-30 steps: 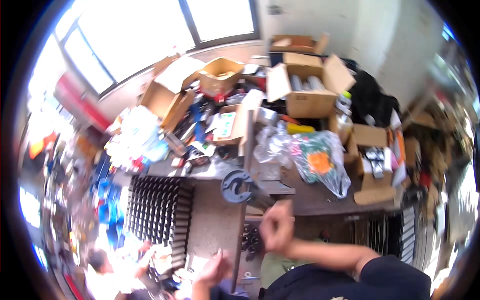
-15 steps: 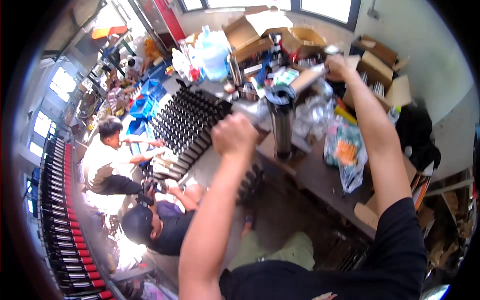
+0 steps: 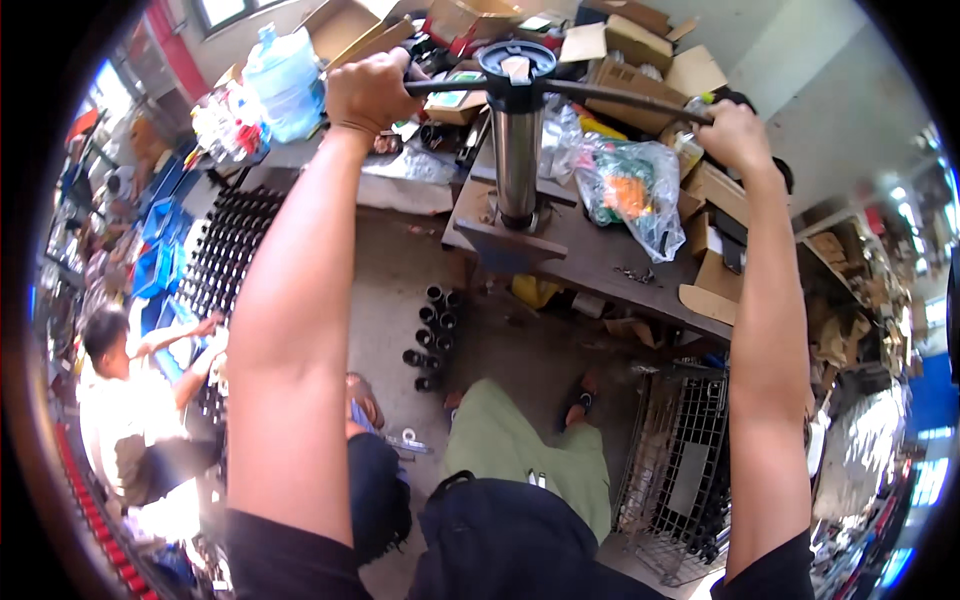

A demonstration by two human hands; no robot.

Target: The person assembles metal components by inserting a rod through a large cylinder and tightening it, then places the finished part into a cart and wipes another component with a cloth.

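Observation:
A shiny metal cylinder [image 3: 515, 165] stands upright at the near edge of the workbench, with a dark round cap [image 3: 517, 62] on top. A long dark metal bar [image 3: 630, 97] runs across the cap and sticks out to both sides. My left hand [image 3: 370, 95] is closed round the bar's left end. At its other end, my right hand [image 3: 738, 140] grips it with the arm stretched forward. A metal plate [image 3: 510, 243] sits at the cylinder's foot, on the bench edge.
Plastic bags [image 3: 630, 190], open cardboard boxes [image 3: 630, 45] and a blue water jug [image 3: 285, 80] crowd the workbench [image 3: 610, 270]. Several black tubes [image 3: 435, 330] stand on the floor. A wire cage [image 3: 680, 470] is at right. Another person [image 3: 140, 400] works at left beside rows of black parts.
My view has turned right. My left hand, a fist apart from the cylinder before, is now on the bar's left end. The bar now lies across the cap, with my right hand nearer.

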